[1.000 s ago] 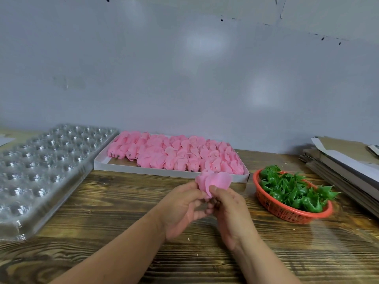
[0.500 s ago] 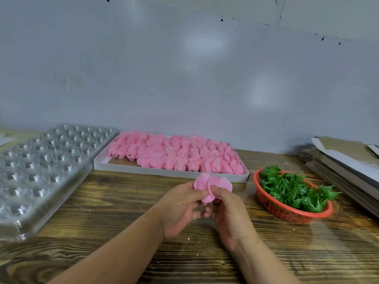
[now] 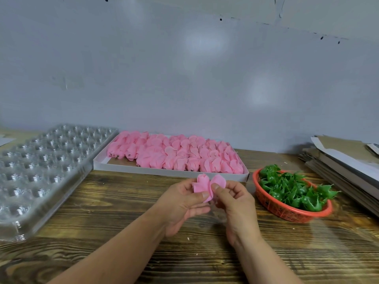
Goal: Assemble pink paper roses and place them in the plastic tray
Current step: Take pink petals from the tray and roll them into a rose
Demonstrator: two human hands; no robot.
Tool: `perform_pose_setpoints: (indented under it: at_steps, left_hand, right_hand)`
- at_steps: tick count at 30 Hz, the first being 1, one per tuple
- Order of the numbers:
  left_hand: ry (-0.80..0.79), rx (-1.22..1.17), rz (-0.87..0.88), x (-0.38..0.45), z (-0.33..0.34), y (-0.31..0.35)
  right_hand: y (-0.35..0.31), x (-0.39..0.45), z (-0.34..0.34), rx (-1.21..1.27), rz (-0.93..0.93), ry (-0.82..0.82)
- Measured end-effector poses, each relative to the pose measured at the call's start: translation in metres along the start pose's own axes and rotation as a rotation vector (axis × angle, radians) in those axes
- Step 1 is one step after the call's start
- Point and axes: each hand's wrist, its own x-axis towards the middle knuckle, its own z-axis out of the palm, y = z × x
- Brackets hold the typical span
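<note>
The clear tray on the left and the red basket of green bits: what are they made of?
The clear tray looks like thin moulded plastic: see-through, glossy, glints in each cup. The red basket seems plastic too, with an even colour and a fine mesh wall. The green pieces look like shiny plastic leaves, though I cannot be sure.

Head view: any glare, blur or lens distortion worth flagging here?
Head view: soft glare patches on the grey wall; bright glints across the clear plastic tray; wide-angle bending of the table edges; pink rose and both hands reasonably sharp.
</note>
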Motion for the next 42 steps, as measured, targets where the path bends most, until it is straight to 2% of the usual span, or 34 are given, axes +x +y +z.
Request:
perform_pose_setpoints:
  at_steps: [13,21,26,37,39,42]
  left_hand:
    - [-0.033,0.284,0.053,0.0,-0.004,-0.002]
    - [0.031,0.273,0.072,0.001,-0.005,-0.001]
    - [0.013,0.297,0.09,0.0,-0.004,-0.001]
    - [0.003,0.508,0.193,-0.001,-0.002,-0.004]
    - [-0.018,0.491,0.178,-0.002,-0.001,-0.003]
    - [-0.04,0.451,0.077,-0.006,-0.001,0.002]
  right_hand:
    - [0.0,0.0,0.0,-0.107,-0.133,0.025]
    - [-0.002,-0.001,0.0,-0.08,-0.102,-0.057]
    - [0.001,-0.001,0.0,-0.135,-0.091,-0.105]
    - [-0.003,-0.005,0.004,-0.584,-0.203,-0.097]
    - [-0.004,-0.004,0.003,-0.541,-0.174,-0.08]
    - [-0.01,-0.003,-0.001,-0.278,-0.037,-0.117]
